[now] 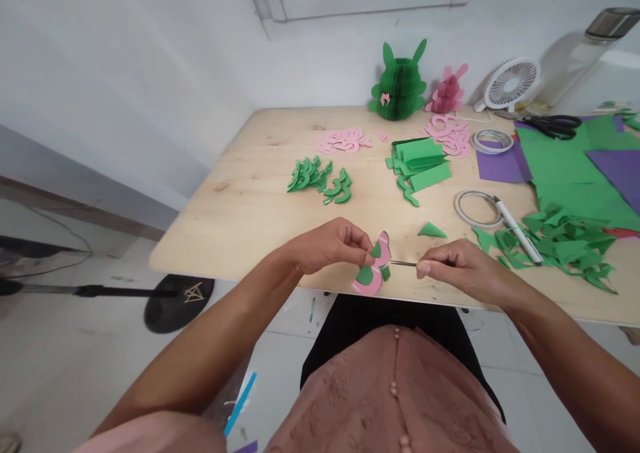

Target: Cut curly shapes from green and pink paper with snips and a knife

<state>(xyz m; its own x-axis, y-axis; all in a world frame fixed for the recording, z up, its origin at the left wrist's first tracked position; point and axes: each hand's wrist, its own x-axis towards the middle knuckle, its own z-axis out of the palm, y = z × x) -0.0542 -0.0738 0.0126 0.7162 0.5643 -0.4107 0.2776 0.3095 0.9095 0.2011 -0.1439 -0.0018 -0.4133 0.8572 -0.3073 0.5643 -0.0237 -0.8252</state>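
At the near edge of the wooden table [260, 193], whose right end is covered with green paper sheets [565, 166] and scraps, my left hand [327, 245] is closed, thumb and fingertips pinching a pink-and-green paper cut-out [373, 273] held just over that edge. My right hand [463, 269], just beside it, pinches one end of a thin dark strip [403, 263] whose other end meets the cut-out.

Bright window daylight, warped edges.
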